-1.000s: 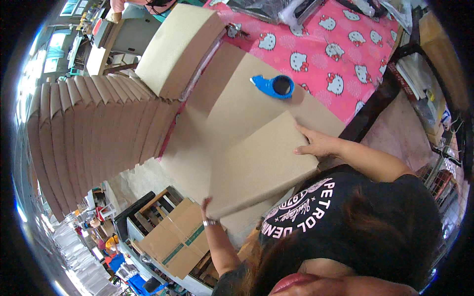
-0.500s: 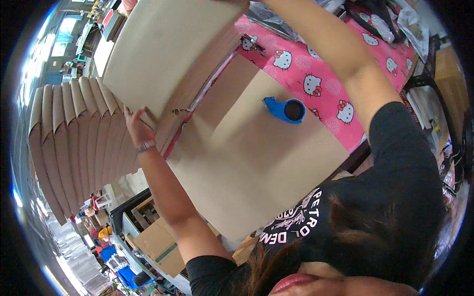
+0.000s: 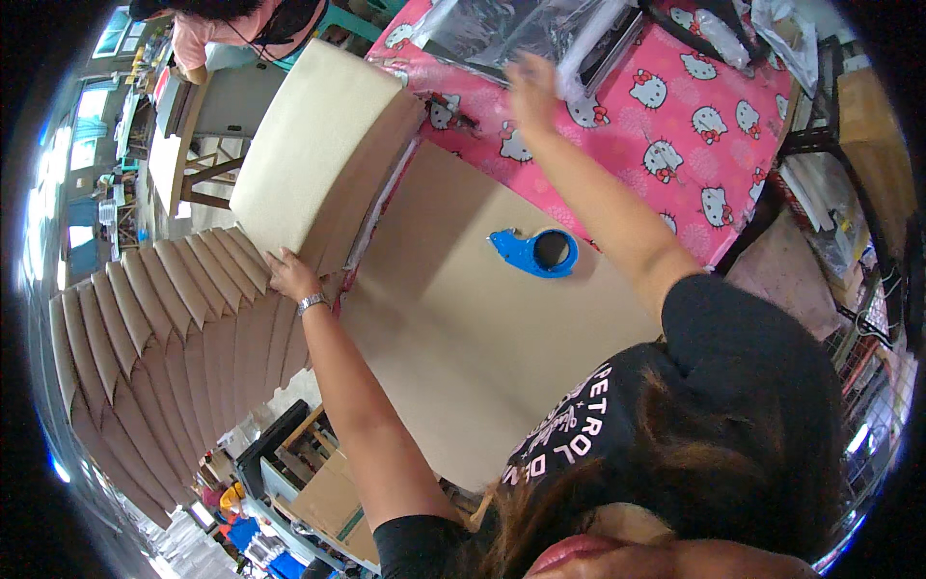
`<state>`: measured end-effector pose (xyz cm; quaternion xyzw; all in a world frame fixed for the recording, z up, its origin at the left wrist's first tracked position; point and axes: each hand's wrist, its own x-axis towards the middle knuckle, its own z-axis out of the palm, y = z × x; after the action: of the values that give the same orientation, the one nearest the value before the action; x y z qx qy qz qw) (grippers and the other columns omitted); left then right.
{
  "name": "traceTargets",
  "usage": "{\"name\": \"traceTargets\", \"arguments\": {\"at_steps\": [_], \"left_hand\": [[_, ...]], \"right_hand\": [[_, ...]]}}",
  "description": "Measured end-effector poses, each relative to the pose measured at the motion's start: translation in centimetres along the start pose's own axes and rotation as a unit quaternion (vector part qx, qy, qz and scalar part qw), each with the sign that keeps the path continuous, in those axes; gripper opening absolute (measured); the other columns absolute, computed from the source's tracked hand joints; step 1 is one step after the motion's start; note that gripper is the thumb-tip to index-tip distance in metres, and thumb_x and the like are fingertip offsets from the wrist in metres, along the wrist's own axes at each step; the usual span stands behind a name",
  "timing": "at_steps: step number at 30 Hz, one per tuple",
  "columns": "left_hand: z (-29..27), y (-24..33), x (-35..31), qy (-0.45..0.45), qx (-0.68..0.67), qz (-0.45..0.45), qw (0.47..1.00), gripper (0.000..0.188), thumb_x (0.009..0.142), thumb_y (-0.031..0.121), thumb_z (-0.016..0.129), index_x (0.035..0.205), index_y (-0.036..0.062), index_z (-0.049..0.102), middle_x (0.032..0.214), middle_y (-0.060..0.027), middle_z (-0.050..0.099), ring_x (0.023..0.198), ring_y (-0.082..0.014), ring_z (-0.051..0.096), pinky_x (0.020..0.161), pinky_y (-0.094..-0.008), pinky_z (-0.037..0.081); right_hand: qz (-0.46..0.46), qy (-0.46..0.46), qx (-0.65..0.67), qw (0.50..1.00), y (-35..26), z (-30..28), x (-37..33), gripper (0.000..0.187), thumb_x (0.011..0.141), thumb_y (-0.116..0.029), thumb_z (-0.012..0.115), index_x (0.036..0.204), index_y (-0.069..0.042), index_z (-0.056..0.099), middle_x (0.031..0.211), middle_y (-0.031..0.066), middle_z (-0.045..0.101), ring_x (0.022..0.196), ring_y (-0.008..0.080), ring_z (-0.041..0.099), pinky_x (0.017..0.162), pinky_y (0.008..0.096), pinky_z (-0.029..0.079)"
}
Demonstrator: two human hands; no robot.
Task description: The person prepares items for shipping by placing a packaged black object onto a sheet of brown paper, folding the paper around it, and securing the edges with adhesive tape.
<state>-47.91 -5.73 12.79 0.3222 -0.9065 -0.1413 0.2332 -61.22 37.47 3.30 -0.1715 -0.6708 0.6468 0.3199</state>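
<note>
A stack of tan cardboard sheets [image 3: 323, 145] lies at the far left of the work table, its top surface slightly bowed. My left hand [image 3: 292, 275] touches the stack's near corner with its fingers extended, a watch on the wrist. Over the pink patterned table cover [image 3: 617, 159] my right hand [image 3: 532, 92], somewhat blurred, holds nothing visible and has its fingers apart. It is nearest to some clear plastic-wrapped items [image 3: 492, 39]. In front of me a large flat cardboard sheet [image 3: 453, 338] lies on the table, with a blue tape dispenser [image 3: 535, 253] on it.
A fanned row of folded cardboard [image 3: 164, 338] stands left of the stack. Beyond it, a person in a pink top [image 3: 207, 43] is near a wooden table [image 3: 169, 164]. A cardboard box [image 3: 333, 497] sits lower left; shelving with papers [image 3: 820, 203] is at right.
The raised cardboard has come down onto the stack. My right hand has left its far edge and moved right, over the pink cover. My left hand stays by the near corner, fingers loosened.
</note>
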Motion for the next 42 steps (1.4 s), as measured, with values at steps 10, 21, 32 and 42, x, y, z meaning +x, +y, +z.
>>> {"name": "traceTargets", "arguments": {"at_steps": [10, 21, 32, 42], "left_hand": [[2.0, 2.7, 2.0, -0.05, 0.046, -0.024, 0.997, 0.06, 0.09, 0.049, 0.042, 0.139, 0.0131, 0.036, 0.12, -0.0346, 0.042, 0.115, -0.0436, 0.042, 0.096, -0.053, 0.033], [4.9, 20.9, -25.5, -0.511, -0.637, -0.375, 0.438, 0.072, 0.088, 0.066, 0.033, 0.126, 0.0061, 0.048, 0.121, -0.0115, 0.055, 0.112, -0.0249, 0.05, 0.09, -0.0401, 0.042], [-10.4, 16.4, -27.2, -0.569, -0.529, -0.178, 0.604, 0.042, 0.078, 0.021, 0.065, 0.111, -0.0035, 0.054, 0.098, -0.0119, 0.063, 0.088, -0.0233, 0.062, 0.077, -0.0354, 0.051], [-23.8, -8.6, -29.9, -0.332, -0.264, 0.153, 0.893, 0.03, 0.078, 0.008, 0.064, 0.107, 0.0026, 0.058, 0.107, -0.0105, 0.06, 0.097, -0.0247, 0.055, 0.083, -0.0367, 0.045]], "right_hand": [[0.422, 0.035, 0.218, 0.879, 4.1, -2.7, 6.4, 0.048, 0.069, -0.02, 0.079, 0.104, 0.003, 0.056, 0.1, 0.0121, 0.06, 0.084, 0.0201, 0.058, 0.061, 0.0332, 0.048], [0.495, -0.262, 0.074, 0.825, -16.4, -31.0, -0.3, 0.033, 0.074, -0.029, 0.068, 0.095, -0.006, 0.056, 0.074, 0.0029, 0.059, 0.06, 0.0131, 0.054, 0.043, 0.0245, 0.035], [0.259, -0.533, -0.009, 0.805, -21.7, -39.9, -9.7, 0.08, 0.064, -0.018, 0.08, 0.13, 0.003, 0.04, 0.12, 0.0125, 0.055, 0.108, 0.0217, 0.052, 0.095, 0.0362, 0.041], [-0.034, -0.697, -0.113, 0.707, -11.2, -25.4, -24.5, 0.051, 0.071, -0.011, 0.073, 0.118, -0.008, 0.054, 0.11, 0.0108, 0.061, 0.104, 0.0247, 0.056, 0.092, 0.0327, 0.042]]}}
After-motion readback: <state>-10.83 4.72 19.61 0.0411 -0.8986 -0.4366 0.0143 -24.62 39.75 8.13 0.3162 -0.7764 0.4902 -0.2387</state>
